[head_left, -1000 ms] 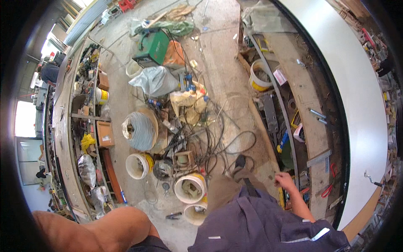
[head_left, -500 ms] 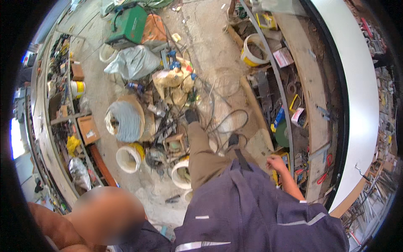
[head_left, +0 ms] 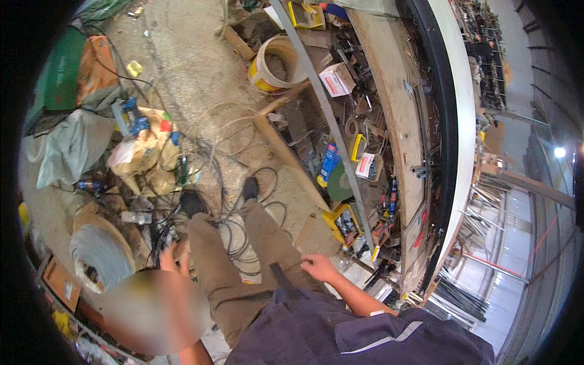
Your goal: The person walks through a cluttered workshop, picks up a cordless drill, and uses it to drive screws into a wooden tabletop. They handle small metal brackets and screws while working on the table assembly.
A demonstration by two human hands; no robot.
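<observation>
From the head camera, the person stands mid-stride on a concrete floor [head_left: 182,67], one dark shoe [head_left: 250,187] planted among a tangle of black cables [head_left: 240,240]. The right hand [head_left: 319,267] hangs at the thigh, fingers loosely curled and holding nothing. It is near a yellow parts bin [head_left: 344,222] under the edge of the long workbench [head_left: 395,121].

The left hand [head_left: 173,258] shows low on the other side, above a blurred patch that hides the wrist. It sits close to the cables and a wooden cable spool [head_left: 100,258], and I cannot tell whether it grips anything.

The moment reads as walking alongside the bench with nothing carried. Any further step calls for careful footing, since the loops lie right around both feet.
</observation>
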